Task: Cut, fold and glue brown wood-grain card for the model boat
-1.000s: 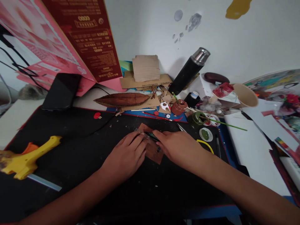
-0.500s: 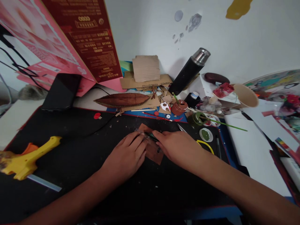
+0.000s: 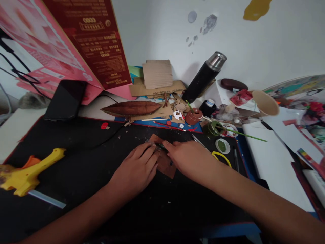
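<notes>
A brown cardboard piece (image 3: 166, 166) lies flat on the black mat (image 3: 162, 213), partly covered by both hands. My left hand (image 3: 138, 164) presses on its left side, fingers close together and bent over it; something clear and shiny (image 3: 151, 141) shows at the fingertips. From the right, my right hand (image 3: 186, 156) is closed around a slim dark green tool (image 3: 161, 146) that slants over the cardboard. Its kind and its tip are hard to make out. Right of that hand lie scissors (image 3: 220, 156) with yellow handles.
A yellow glue gun (image 3: 27, 176) lies at left. Behind the hands are a brown leaf-shaped piece (image 3: 132, 108), cardboard scraps (image 3: 157, 75), a brown paint jar (image 3: 193, 117), a green paint jar (image 3: 212, 128) with a brush, and a black flask (image 3: 203, 78). A phone (image 3: 65, 100) leans at back left.
My right hand has shifted very slightly over the cardboard with the slim tool. My left hand keeps its place. The view has moved a little.
</notes>
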Demonstrator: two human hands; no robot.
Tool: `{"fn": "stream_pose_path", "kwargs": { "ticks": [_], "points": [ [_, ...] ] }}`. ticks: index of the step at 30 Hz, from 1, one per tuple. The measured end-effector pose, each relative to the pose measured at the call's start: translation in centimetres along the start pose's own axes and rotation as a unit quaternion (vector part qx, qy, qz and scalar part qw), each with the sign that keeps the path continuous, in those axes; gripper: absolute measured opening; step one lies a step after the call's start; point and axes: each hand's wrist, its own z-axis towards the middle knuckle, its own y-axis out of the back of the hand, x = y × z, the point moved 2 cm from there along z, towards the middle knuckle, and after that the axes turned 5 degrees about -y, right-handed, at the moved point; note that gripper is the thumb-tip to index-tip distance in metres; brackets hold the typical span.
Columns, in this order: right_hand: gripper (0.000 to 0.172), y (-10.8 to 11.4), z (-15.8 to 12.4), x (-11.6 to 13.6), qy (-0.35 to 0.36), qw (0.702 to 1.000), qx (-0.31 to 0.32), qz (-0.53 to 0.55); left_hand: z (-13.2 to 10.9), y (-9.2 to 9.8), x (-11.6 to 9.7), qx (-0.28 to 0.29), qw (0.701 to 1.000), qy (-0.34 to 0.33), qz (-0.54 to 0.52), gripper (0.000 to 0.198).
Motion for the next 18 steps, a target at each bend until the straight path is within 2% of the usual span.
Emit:
{"fn": "stream_pose_path", "kwargs": {
  "ticks": [11, 15, 18],
  "points": [
    [0.032, 0.05, -0.29, -0.53, -0.007, 1.000, -0.008, 0.018, -0.09, -0.07, 0.04, 0.006, 1.000, 0.001, 0.000, 0.034],
    [0.037, 0.11, -0.34, -0.72, -0.004, 0.999, -0.036, 0.019, -0.11, -0.12, 0.03, 0.003, 1.000, 0.003, -0.008, 0.036],
    [0.036, -0.03, -0.34, -0.69, -0.007, 0.999, -0.030, 0.022, -0.04, -0.04, 0.05, 0.002, 1.000, 0.001, -0.009, 0.035]
  ]
}}
